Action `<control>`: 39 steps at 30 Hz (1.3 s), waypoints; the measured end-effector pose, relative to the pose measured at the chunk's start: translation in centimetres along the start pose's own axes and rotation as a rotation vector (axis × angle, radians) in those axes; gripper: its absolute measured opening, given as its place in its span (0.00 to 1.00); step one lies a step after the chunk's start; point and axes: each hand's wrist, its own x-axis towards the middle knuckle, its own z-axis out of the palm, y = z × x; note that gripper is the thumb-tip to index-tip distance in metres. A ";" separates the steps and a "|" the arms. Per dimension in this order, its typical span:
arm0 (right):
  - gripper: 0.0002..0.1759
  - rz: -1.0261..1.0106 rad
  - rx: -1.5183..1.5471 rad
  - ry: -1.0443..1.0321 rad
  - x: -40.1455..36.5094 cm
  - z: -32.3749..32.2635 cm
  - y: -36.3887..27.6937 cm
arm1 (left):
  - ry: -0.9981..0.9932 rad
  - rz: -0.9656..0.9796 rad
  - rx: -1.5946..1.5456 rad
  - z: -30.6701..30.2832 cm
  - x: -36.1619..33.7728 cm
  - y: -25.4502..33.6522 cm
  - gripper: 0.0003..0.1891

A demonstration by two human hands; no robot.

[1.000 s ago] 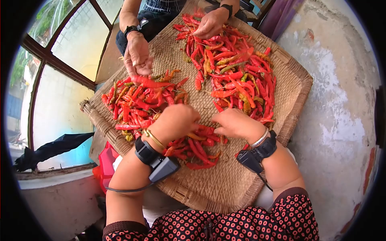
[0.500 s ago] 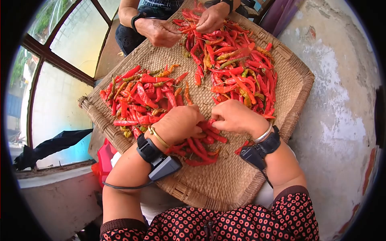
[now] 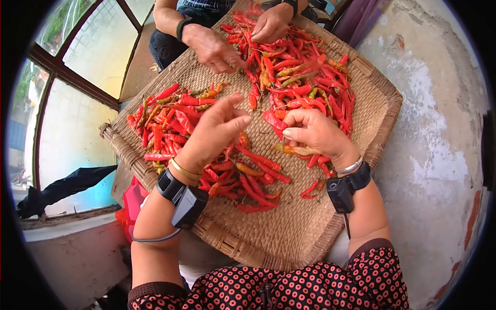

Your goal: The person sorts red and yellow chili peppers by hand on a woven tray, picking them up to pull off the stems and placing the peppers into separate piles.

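Red chili peppers lie in piles on a woven tray. My right hand (image 3: 318,133) pinches a red pepper (image 3: 275,122) between thumb and fingers, at the lower edge of the large right pile (image 3: 294,67). My left hand (image 3: 217,126) is raised with fingers apart, empty, above the left pile (image 3: 173,116). Below and right of it a smaller group of peppers (image 3: 250,188) lies near the front of the tray, and a few loose ones (image 3: 310,189) lie further right.
Across the woven tray (image 3: 292,235), a co-worker's two hands (image 3: 212,49) are at the far pile. Windows and a folded black umbrella (image 3: 72,188) stand at the left, a red object (image 3: 134,206) below them. A worn wall (image 3: 413,103) is at the right.
My left hand has lifted up and left off the small group and opened. My right hand has moved up and right, now with a red pepper. The co-worker's left-side hand has shifted down and right.
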 end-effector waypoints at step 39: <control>0.30 -0.430 0.218 0.628 1.4 -0.3 0.1 | -0.347 0.274 1.309 1.5 -0.2 -3.3 0.12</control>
